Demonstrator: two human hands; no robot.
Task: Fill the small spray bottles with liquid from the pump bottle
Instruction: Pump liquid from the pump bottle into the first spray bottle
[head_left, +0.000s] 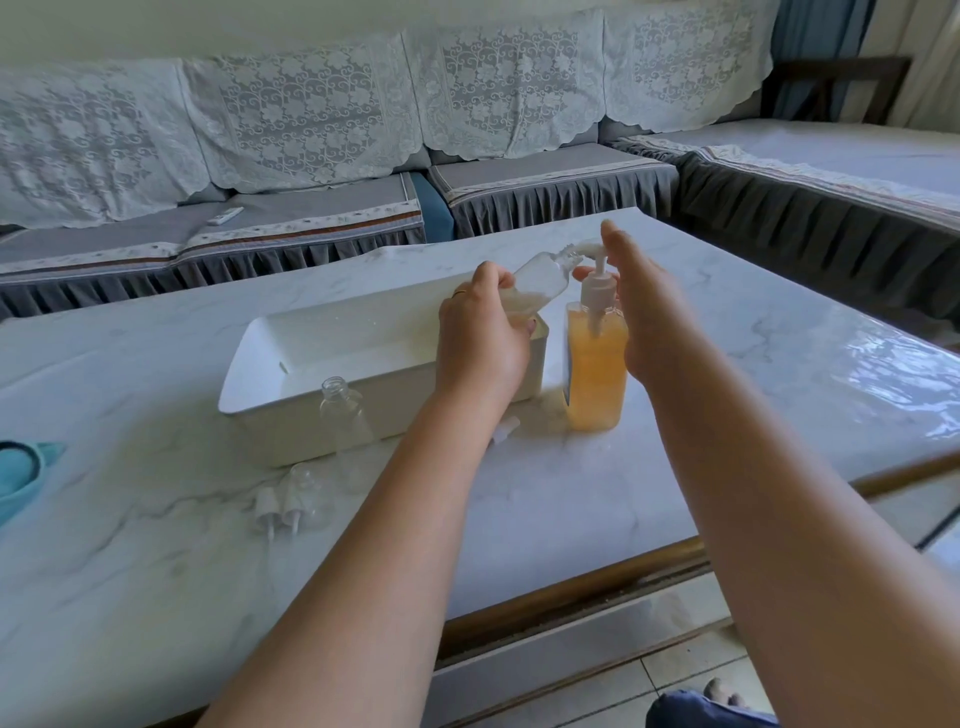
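A small bottle (540, 283) is held tilted in the curled grip of the left hand (480, 338), its mouth brought to the spout so liquid lands inside, while the pump bottle (596, 374), upright on the tabletop (753, 374), is pressed by the flat, unclenched right hand (641, 306).

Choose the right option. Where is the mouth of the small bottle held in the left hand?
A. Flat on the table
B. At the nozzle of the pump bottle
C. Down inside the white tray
B: the left hand tilts the small bottle so its mouth meets the pump bottle nozzle.
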